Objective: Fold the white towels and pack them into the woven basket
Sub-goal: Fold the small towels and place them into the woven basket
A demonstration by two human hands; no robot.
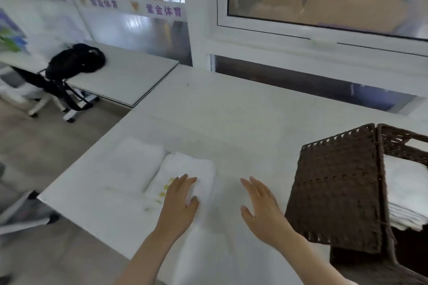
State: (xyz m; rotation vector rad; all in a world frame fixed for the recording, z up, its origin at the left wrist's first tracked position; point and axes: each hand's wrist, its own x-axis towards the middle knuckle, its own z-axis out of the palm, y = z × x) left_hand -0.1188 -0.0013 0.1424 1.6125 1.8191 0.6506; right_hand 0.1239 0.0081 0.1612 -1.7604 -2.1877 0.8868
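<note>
A folded white towel (199, 169) with yellow marks lies on the white table (208, 111), and my left hand (179, 201) rests flat on its near end, thumb along its right side. Beside it on the left sits a second folded white towel (136, 159). My right hand (261, 203) hovers open over the table, fingers spread, holding nothing. The dark brown woven basket (405, 143) stands at the right edge with its lid (335, 187) hanging open toward me. Folded white towels (407, 190) lie stacked inside it.
A second white table (129, 76) at the far left carries a black backpack (76, 60). A white office chair (34, 95) stands below it. A window wall runs along the table's far side. Floor drops off left of the table.
</note>
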